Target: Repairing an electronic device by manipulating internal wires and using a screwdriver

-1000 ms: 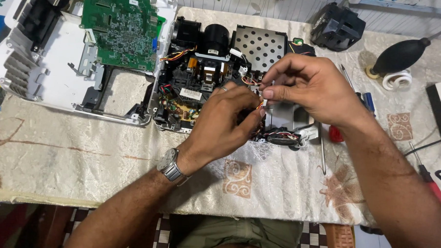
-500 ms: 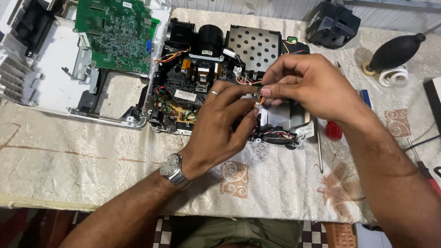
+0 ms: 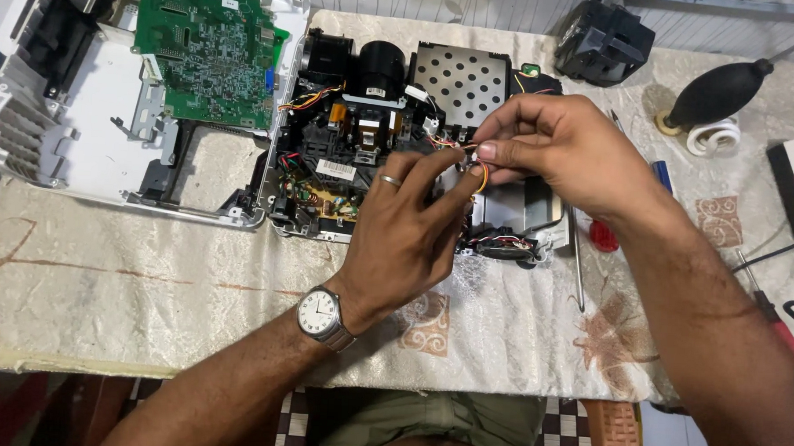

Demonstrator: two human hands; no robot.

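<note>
- A table [image 3: 131, 284] under a pale patterned cloth carries a stripped-down projector: the dark open chassis [image 3: 355, 160] lies at centre far, its white top shell [image 3: 74, 141] with a green circuit board [image 3: 205, 49] to the far left.
- The left hand [image 3: 405, 236], wristwatch [image 3: 319, 314] on the wrist, is closed, its fingertips pinching a small bundle of red, yellow and orange wires [image 3: 474, 164] just above the chassis.
- The right hand [image 3: 558, 154] is closed too, pinching the same bundle from the right, so the fingertips of both hands meet on it.
- A screwdriver [image 3: 578, 264] lies just right of the chassis; a black rubber air blower [image 3: 718, 89] sits far right.
- Risk, as I judge it: the wires are thin and run taut into the chassis, so a hard pull could tear a lead from its connector or its solder joint.
</note>
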